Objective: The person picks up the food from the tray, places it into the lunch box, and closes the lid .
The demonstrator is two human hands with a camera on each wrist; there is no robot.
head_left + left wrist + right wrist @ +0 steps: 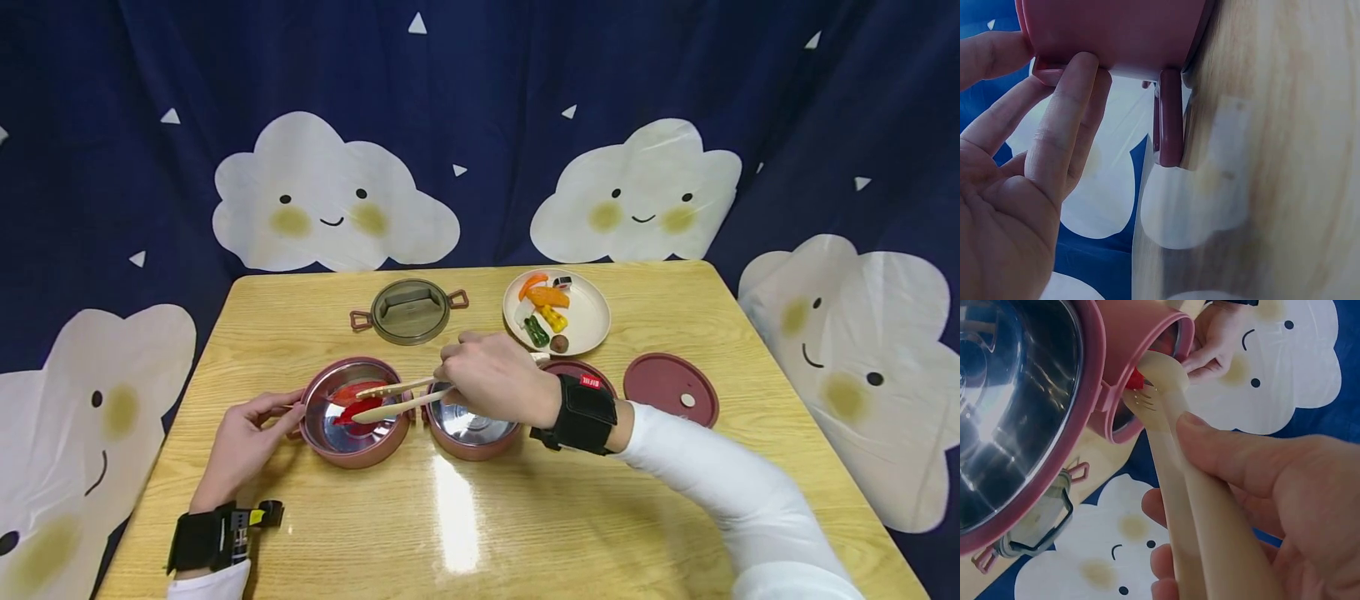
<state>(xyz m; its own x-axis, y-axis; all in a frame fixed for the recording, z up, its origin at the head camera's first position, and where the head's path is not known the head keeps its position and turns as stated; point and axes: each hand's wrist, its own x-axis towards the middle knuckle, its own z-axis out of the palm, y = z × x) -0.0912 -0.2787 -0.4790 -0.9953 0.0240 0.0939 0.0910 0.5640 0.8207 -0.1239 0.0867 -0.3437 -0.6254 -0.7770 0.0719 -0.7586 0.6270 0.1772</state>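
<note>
A pink pot (352, 454) with a shiny steel inside stands at the left on the wooden table. My left hand (243, 437) holds it by its left side, at the handle and rim. My right hand (491, 379) grips cream tongs (405, 406), which reach across into this pot. In the right wrist view, a bright red piece (1135, 379) shows at the tongs' tips (1163, 372). Red also lies or reflects on the steel inside. A second pink pot (468, 450) stands close at the right, partly under my right hand.
Behind the pots lies a grey-green lid (411, 312) with pink handles. A cream plate (592, 321) at the back holds several toy foods, orange, yellow, green and brown. Two dark red discs lie at the right, one disc (667, 387) fully visible, the other disc (573, 368) partly behind my wrist.
</note>
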